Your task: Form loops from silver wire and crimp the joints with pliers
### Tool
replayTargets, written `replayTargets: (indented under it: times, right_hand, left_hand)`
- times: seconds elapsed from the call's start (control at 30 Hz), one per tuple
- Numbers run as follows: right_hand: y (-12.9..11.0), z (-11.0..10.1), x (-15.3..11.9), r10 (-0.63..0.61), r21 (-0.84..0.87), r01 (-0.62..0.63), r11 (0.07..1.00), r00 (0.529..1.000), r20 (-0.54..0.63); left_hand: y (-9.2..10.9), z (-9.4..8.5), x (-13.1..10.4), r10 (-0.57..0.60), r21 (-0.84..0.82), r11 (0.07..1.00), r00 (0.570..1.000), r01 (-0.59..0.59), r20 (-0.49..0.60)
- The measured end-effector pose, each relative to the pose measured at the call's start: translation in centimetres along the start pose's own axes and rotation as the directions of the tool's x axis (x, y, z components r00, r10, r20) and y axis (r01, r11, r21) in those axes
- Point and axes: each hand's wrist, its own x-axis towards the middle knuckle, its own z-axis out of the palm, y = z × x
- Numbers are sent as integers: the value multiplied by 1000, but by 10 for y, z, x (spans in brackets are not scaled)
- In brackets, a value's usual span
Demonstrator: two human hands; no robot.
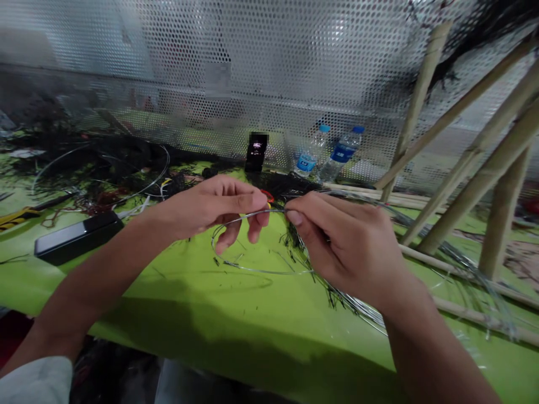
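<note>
A thin silvery wire (269, 272) curves in a loop above the green tabletop. My right hand (351, 247) pinches the wire between thumb and forefinger. Just to its left, my left hand (214, 205) has thumb and forefinger together on the same wire, its other fingers curled loosely below. The short stretch between both hands looks darker, perhaps wrapped, but is too small to make out. Beneath and beside my right hand lies a bundle of wires (357, 306) with dark bristly bits along it. A small red and yellow thing behind my left fingertips is partly hidden.
A black box (78, 238) and yellow-handled tool (19, 219) lie left, near a wire coil (166, 163) and dark fibres. Two water bottles (309, 154) and a dark phone-like device (256, 154) stand by the perforated metal panel (273, 62). Bamboo poles (480, 163) lean at right.
</note>
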Motion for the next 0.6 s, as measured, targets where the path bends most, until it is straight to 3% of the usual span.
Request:
replayTargets:
  times: [0.1, 0.27, 0.37, 0.43, 0.5, 0.6]
  right_hand:
    - [0, 0, 0, -15, 14, 15, 1000, 1000, 10]
    - [-3, 0, 0, 7, 34, -8, 999, 999, 46]
    - [-5, 2, 1, 43, 20, -45, 999, 998, 55]
    - [-6, 3, 2, 71, 22, -72, 997, 996, 51]
    - [-5, 5, 3, 91, 44, -93, 995, 994, 54]
    - [-3, 6, 5, 124, 92, -131, 987, 989, 75]
  left_hand:
    - [0, -3, 3, -91, -81, 992, 994, 95, 52]
    - [-4, -4, 6, -116, -74, 990, 993, 117, 27]
    - [-6, -3, 6, -14, 55, 998, 998, 17, -58]
    - [-6, -1, 5, 118, 247, 965, 985, -84, -128]
    - [-5, 2, 2, 302, 528, 830, 941, -180, -154]
    - [-6, 5, -4, 560, 902, 377, 828, -212, -40]
